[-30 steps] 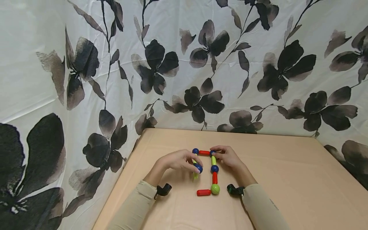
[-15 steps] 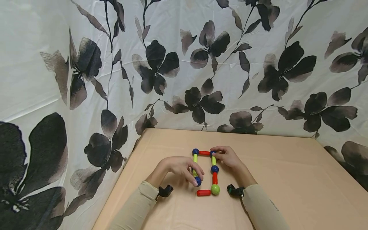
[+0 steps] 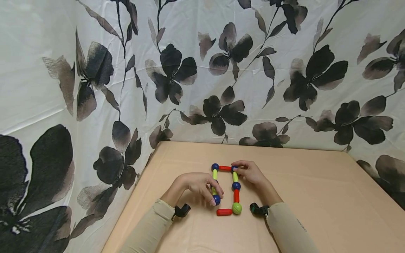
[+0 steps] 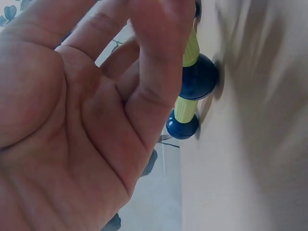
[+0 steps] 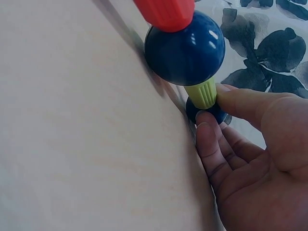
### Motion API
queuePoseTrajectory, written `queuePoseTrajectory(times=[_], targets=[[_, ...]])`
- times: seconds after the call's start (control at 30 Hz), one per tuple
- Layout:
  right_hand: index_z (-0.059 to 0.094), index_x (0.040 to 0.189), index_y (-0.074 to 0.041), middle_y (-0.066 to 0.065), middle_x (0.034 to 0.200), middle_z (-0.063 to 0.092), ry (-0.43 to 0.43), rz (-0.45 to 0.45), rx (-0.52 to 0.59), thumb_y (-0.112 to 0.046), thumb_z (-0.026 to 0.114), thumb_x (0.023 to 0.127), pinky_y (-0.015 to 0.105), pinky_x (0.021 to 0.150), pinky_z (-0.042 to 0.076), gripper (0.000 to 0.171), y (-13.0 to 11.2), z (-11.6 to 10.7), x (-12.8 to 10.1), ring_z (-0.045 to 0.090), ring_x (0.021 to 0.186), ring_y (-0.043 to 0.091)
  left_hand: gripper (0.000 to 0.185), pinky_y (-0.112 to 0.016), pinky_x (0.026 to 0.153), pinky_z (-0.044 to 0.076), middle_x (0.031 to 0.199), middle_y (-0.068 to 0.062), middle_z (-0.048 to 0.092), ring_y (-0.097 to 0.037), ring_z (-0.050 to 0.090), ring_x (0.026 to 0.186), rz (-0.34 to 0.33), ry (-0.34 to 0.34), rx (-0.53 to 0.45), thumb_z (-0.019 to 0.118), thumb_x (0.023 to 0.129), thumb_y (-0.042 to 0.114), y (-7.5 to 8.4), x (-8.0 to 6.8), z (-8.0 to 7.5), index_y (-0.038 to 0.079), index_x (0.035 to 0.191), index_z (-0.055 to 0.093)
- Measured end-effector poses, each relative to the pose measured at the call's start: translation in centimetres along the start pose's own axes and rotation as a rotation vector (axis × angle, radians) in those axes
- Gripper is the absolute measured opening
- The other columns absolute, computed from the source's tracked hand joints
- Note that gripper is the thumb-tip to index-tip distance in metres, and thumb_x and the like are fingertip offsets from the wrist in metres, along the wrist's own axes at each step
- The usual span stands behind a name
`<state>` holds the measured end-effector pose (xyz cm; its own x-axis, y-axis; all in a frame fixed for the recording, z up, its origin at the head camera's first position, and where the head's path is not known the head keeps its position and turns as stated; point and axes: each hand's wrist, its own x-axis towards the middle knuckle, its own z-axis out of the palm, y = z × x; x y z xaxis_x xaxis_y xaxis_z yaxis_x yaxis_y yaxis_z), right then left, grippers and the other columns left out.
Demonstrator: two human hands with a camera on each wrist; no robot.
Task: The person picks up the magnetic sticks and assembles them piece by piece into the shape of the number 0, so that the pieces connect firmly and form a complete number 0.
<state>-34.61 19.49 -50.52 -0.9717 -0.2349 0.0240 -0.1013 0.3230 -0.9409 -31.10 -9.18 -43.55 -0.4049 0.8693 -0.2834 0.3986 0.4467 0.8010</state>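
Magnetic rods and balls lie on the table in a frame shape. Thumb and fingers of my left hand (image 3: 199,184) hold the blue ball (image 3: 216,200) at the near end of the left side. Yellow-green rods (image 3: 214,174) run from there past a middle blue ball (image 4: 198,79) to a far corner ball (image 3: 215,166). At the far right corner, my right hand (image 3: 252,173) pinches another blue ball (image 5: 195,111). A red rod (image 3: 225,168) joins the two far corners. Down the right side come a yellow-green rod (image 5: 202,94), a blue ball (image 5: 185,48) and a red rod (image 3: 236,196).
A lime green ball (image 3: 236,208) marks the near right corner, with a red rod (image 3: 224,212) pointing left from it, close below the left hand's ball. The tan tabletop (image 3: 316,189) spreads around. Behind hangs a floral cloth (image 3: 196,88).
My left hand has come nearer to the body, bringing its blue ball into line with the left side of the frame. The right hand keeps its place at the far corner.
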Motion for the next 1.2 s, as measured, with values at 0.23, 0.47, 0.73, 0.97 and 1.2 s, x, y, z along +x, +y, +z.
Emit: queuePoseTrajectory(times=[0.23,0.47,0.73,0.97,1.2], targets=[[0.070,0.129,0.000,0.015,0.108,0.069,0.000,0.004,0.001,-0.012,0.069,0.100,0.023,0.065,0.053,0.032,0.1,0.0,0.1,0.060,0.079,0.023,0.030,-0.024,0.083,0.054,0.118,0.014,0.073,-0.006,0.069,0.091,-0.023,-0.022,0.046,0.090,0.082,0.014,0.2,0.0,0.2,0.019,0.110,0.081],[0.067,0.131,0.004,0.021,0.110,0.068,-0.004,0.009,-0.016,-0.008,0.066,0.102,0.025,0.064,0.052,0.032,-0.4,0.1,0.0,0.059,0.082,0.027,0.033,-0.020,0.061,0.050,0.097,0.003,0.074,-0.008,0.063,0.067,-0.057,-0.036,0.074,0.089,0.081,0.012,0.5,0.0,0.6,0.015,0.113,0.080],[0.065,0.130,0.009,0.028,0.111,0.067,-0.020,-0.002,-0.008,-0.003,0.064,0.101,0.028,0.068,0.055,0.032,-3.4,0.3,-1.5,0.061,0.083,0.034,0.033,-0.020,0.079,0.049,0.110,0.007,0.079,-0.019,0.067,0.098,0.010,0.041,0.145,0.089,0.083,0.019,0.7,0.3,0.9,0.018,0.115,0.081],[0.066,0.130,0.010,0.025,0.109,0.068,-0.016,-0.011,0.007,-0.003,0.065,0.101,0.027,0.066,0.055,0.032,-3.6,0.2,-1.9,0.060,0.082,0.031,0.027,-0.021,0.074,0.051,0.106,0.008,0.079,-0.008,0.064,0.086,0.049,0.036,0.123,0.087,0.086,0.022,1.3,1.2,1.9,0.019,0.113,0.082],[0.068,0.129,0.006,0.025,0.109,0.069,-0.006,-0.010,0.022,-0.004,0.066,0.100,0.025,0.065,0.054,0.030,-1.7,0.2,-1.0,0.061,0.079,0.026,0.016,-0.018,0.078,0.054,0.091,0.016,0.075,0.000,0.069,0.084,0.059,0.064,0.215,0.090,0.082,0.025,1.8,2.0,3.3,0.022,0.095,0.082]])
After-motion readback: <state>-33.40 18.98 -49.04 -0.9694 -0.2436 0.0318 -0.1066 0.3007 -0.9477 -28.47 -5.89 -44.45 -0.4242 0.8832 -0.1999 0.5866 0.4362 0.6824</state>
